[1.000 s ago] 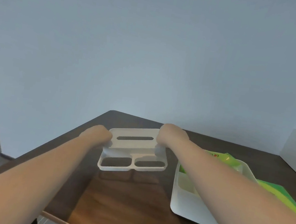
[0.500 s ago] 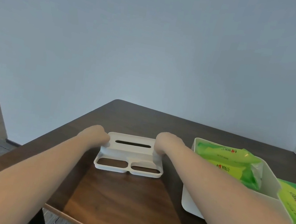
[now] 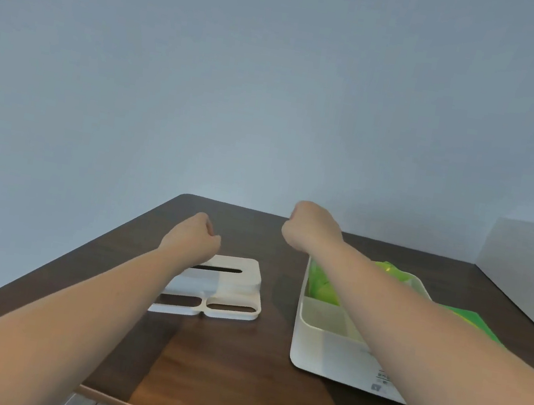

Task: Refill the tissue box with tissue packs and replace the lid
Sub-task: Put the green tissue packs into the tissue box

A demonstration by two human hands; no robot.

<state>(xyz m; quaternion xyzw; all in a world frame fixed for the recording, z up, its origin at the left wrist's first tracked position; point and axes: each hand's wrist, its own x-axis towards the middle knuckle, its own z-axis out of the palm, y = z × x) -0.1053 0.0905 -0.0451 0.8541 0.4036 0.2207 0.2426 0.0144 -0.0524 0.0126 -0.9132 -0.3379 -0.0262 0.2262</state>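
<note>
both hands loosely curled, holding nothing, above the table

lid [image 3: 228,286] lies flat under the left hand [image 3: 193,236]; tissue box [image 3: 333,354] under the right hand [image 3: 314,226]. lid looks light, rigid, smooth: grip both short edges.

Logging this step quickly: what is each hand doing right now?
Left hand: closed in a fist, holding nothing, above the lid.
Right hand: closed in a fist, holding nothing.

Both forearms are bare from the bottom edge of the view up to the wrists, with no sleeves on them. The left hand [image 3: 192,239] and the right hand [image 3: 314,226] wear no gloves, rings, watch or bands.
</note>
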